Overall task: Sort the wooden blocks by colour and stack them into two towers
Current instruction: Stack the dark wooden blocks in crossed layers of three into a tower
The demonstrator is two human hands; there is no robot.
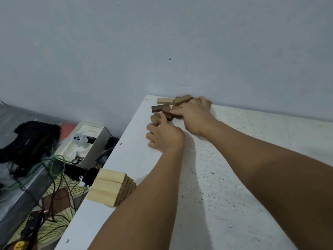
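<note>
A tower of pale wooden blocks [110,187] stands near the table's left edge, partly behind my left forearm. At the far corner by the wall lies a loose heap of brown blocks [181,100] with one pale block [164,100] among them. My left hand [163,135] has its fingers curled round a brown block [155,117] at the heap's near side. My right hand [193,114] lies over the heap, fingers curled onto a dark brown block [167,111]; blocks under its palm are hidden.
The white speckled table [225,177] meets the wall at the back and drops off on the left. Below that edge sit a white box [86,141], a black bag [30,139] and tangled cables [54,166].
</note>
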